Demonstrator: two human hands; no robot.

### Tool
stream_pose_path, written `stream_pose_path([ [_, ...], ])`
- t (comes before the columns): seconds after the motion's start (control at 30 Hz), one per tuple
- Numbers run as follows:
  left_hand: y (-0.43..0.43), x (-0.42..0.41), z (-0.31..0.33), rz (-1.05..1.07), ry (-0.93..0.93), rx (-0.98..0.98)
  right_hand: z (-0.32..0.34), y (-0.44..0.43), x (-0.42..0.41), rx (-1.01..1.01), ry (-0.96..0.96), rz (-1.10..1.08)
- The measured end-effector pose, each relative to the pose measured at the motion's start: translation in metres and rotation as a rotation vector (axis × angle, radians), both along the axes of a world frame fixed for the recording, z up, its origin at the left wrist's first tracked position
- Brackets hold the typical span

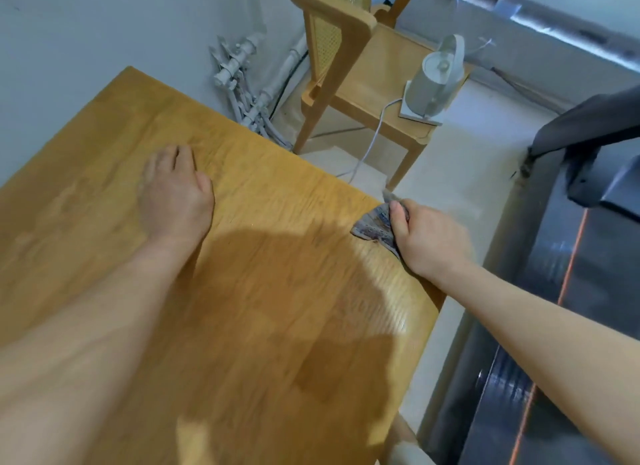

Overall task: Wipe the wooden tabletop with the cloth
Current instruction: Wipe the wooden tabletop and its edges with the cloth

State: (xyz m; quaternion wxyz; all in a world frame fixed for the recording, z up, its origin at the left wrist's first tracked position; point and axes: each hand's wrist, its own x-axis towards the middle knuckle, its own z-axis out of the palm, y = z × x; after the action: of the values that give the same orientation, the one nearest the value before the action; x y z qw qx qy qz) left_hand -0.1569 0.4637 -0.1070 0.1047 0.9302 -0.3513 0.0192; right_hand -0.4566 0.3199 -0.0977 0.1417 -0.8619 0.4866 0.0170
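Observation:
The wooden tabletop (263, 291) fills the left and middle of the head view, light oak with visible grain. My right hand (429, 241) grips a small grey patterned cloth (374, 225) and presses it onto the table's right edge, near the far right corner. My left hand (175, 196) lies flat on the tabletop to the left, palm down, fingers together, holding nothing. Part of the cloth is hidden under my right hand.
A wooden chair (349, 69) with a cane back stands beyond the table's far corner, with a small white fan (436, 80) and its cable on the seat. Grey pipes (239, 80) run along the wall. A dark treadmill-like machine (561, 343) stands to the right.

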Motion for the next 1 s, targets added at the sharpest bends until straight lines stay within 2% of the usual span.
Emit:
stream_pose_path([
  [0.13, -0.015, -0.027, 0.004, -0.022, 0.049, 0.046, -0.007, -0.009, 0.012, 0.048, -0.010, -0.074],
  [0.23, -0.036, -0.101, 0.003, -0.198, 0.114, 0.141, -0.013, -0.011, 0.010, 0.039, -0.055, -0.087],
  [0.33, -0.044, -0.160, 0.000, -0.321, 0.112, 0.155, -0.013, -0.011, 0.008, 0.032, -0.115, -0.086],
  [0.5, -0.003, -0.185, -0.007, -0.390, 0.098, 0.132, -0.007, -0.011, 0.006, 0.042, -0.092, -0.073],
  [0.67, 0.043, -0.238, -0.009, -0.385, 0.064, 0.150, -0.003, -0.023, -0.001, 0.302, -0.136, -0.049],
  [0.77, 0.043, -0.240, -0.010, -0.367, 0.019, 0.120, -0.008, -0.015, -0.017, 0.214, -0.152, -0.114],
  [0.83, 0.043, -0.238, -0.009, -0.364, 0.035, 0.106, -0.016, -0.007, -0.037, 0.197, -0.252, -0.280],
  [0.93, 0.042, -0.237, -0.006, -0.336, 0.107, 0.100, -0.026, 0.018, -0.052, 0.311, -0.624, -0.611],
  [1.0, 0.042, -0.239, -0.004, -0.340, 0.093, 0.090, -0.028, 0.044, -0.048, 0.335, -0.758, -0.754],
])
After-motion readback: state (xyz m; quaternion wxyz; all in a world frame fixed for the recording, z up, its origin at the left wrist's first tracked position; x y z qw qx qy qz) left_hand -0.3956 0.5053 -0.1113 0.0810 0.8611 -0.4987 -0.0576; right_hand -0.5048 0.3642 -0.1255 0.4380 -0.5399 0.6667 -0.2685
